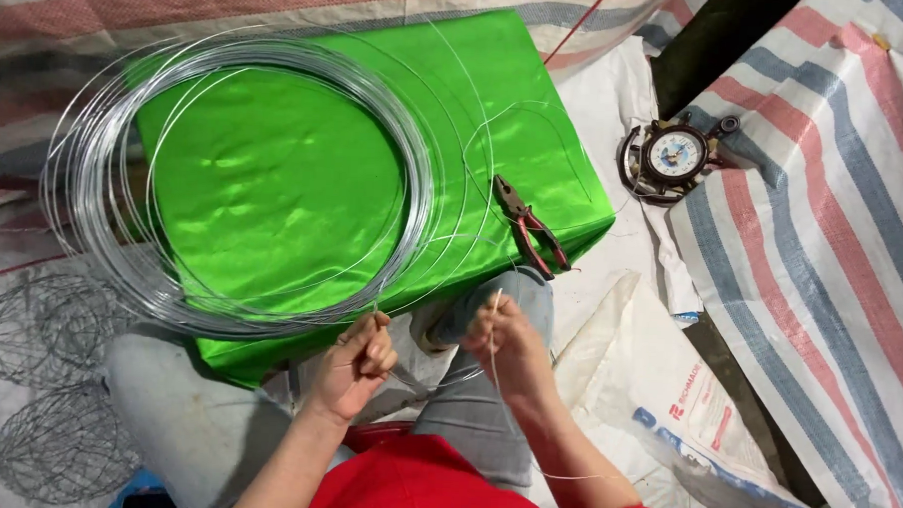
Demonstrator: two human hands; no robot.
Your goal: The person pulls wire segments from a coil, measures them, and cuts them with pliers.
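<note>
- Wire [496,316] pinched in both closed fists: left hand [360,359] gripping a strand near the coil's lower edge, right hand [504,338] gripping a strand running back past the forearm.
- Coil [234,176] lying flat on green box [324,169], overhanging its left edge; loose loops fanned toward the hands.
- Pliers [530,227] resting at the box's right edge, near the right hand.
- Mesh baskets [52,380] lower left, clock [673,154] upper right, both well apart; open tarp [833,217] to the right.

Both hands are close together, low in front. The left hand [358,364] and right hand [503,343] are curled shut, pinching.
</note>
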